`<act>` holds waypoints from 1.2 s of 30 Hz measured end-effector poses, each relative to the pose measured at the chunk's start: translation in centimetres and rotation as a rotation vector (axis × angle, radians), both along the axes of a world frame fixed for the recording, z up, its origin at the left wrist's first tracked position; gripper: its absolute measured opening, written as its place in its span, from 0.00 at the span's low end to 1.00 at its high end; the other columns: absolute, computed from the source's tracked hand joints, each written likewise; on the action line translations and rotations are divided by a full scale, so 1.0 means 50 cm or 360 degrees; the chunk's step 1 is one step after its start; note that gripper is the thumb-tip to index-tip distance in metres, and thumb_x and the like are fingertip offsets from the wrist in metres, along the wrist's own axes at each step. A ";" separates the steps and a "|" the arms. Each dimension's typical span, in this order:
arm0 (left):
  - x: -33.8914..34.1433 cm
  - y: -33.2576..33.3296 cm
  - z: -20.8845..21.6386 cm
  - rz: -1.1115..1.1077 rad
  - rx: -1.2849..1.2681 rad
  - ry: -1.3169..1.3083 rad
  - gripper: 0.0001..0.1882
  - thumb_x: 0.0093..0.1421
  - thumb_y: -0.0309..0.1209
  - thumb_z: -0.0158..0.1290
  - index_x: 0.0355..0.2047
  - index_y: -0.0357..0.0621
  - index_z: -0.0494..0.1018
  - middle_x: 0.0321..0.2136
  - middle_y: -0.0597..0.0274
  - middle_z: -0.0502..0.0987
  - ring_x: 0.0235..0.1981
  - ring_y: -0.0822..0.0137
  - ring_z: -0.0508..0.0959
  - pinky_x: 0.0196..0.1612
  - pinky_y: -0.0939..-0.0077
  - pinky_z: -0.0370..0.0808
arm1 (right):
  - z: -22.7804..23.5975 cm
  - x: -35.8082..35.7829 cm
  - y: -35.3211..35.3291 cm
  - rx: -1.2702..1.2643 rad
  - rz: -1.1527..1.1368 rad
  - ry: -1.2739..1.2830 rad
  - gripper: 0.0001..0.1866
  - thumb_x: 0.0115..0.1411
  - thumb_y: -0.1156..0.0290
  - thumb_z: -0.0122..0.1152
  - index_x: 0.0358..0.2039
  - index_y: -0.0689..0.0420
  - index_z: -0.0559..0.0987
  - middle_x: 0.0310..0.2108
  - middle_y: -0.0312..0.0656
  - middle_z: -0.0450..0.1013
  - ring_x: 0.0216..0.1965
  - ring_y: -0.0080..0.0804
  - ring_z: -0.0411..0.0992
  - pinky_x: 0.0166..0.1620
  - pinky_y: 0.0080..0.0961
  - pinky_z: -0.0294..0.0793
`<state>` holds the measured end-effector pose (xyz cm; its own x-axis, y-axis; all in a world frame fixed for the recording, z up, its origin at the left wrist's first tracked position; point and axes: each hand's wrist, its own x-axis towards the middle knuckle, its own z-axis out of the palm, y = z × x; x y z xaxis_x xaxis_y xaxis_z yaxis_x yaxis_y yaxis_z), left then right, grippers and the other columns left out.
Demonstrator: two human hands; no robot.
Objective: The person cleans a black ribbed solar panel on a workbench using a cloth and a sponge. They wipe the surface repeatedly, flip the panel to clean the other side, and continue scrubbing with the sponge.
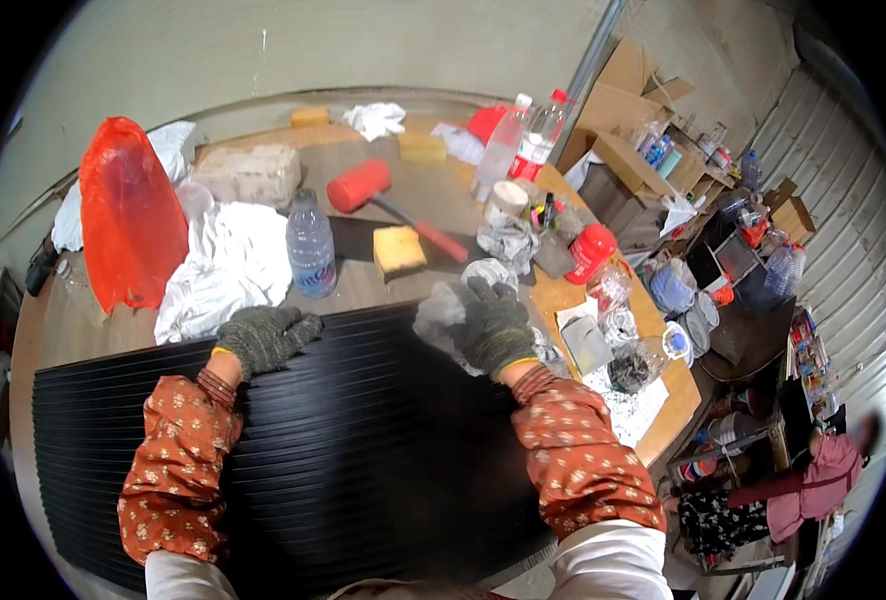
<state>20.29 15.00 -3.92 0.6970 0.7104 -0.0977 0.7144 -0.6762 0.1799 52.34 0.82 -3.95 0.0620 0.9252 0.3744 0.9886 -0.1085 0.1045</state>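
A large black ridged panel (313,440) lies across the table in front of me. My left hand (267,337), in a dark grey knit glove, rests flat on its far edge with the fingers stretched out. Near the panel's far right corner, my gloved right hand (496,325) closes on a crumpled whitish wad (441,312), cloth or thin plastic, I cannot tell which. Just beyond the panel stand a clear plastic bottle (310,250) and a yellow sponge block (398,252). White cloth (228,262) is heaped beyond my left hand.
A red-headed mallet (360,187) lies behind the sponge. At the left is a red plastic bag (128,220). Two bottles, one a red-capped bottle (543,135), a red container (591,252) and a clear jar (635,368) crowd the right side. A person (813,490) is at far right.
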 end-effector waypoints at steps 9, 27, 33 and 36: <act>0.044 -0.029 0.054 0.0141 -0.0313 -0.0167 0.26 0.64 0.55 0.46 0.42 0.46 0.78 0.33 0.50 0.81 0.36 0.51 0.80 0.41 0.59 0.76 | 0.040 0.309 -0.134 0.0159 -0.0666 0.0677 0.25 0.64 0.48 0.49 0.46 0.58 0.77 0.44 0.56 0.76 0.48 0.58 0.73 0.47 0.47 0.72; 0.024 -0.031 0.033 0.0186 -0.0141 -0.0140 0.32 0.65 0.57 0.42 0.46 0.38 0.75 0.36 0.42 0.79 0.41 0.45 0.78 0.47 0.54 0.71 | 0.080 0.123 -0.389 -0.0107 -0.0593 0.1124 0.27 0.60 0.52 0.55 0.54 0.56 0.72 0.48 0.58 0.72 0.49 0.55 0.72 0.49 0.43 0.73; 0.001 -0.007 -0.015 -0.0018 0.0147 -0.0156 0.30 0.66 0.56 0.40 0.48 0.42 0.75 0.37 0.43 0.79 0.41 0.45 0.78 0.46 0.56 0.72 | 0.018 -0.018 -0.386 -0.0052 -0.0202 0.0668 0.29 0.63 0.61 0.54 0.62 0.62 0.65 0.60 0.55 0.64 0.62 0.44 0.62 0.63 0.35 0.59; 0.004 -0.011 -0.005 0.0011 0.0056 -0.0132 0.33 0.66 0.58 0.41 0.49 0.39 0.75 0.41 0.42 0.79 0.45 0.45 0.77 0.51 0.56 0.71 | -0.022 0.155 -0.394 -0.0738 -0.1039 0.0826 0.24 0.67 0.60 0.50 0.57 0.62 0.71 0.51 0.57 0.72 0.52 0.53 0.72 0.56 0.38 0.68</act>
<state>20.48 14.45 -4.15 0.6967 0.7172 -0.0145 0.7027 -0.6783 0.2149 60.08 -18.89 -5.03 0.6741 0.6985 -0.2403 0.6826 -0.7133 -0.1589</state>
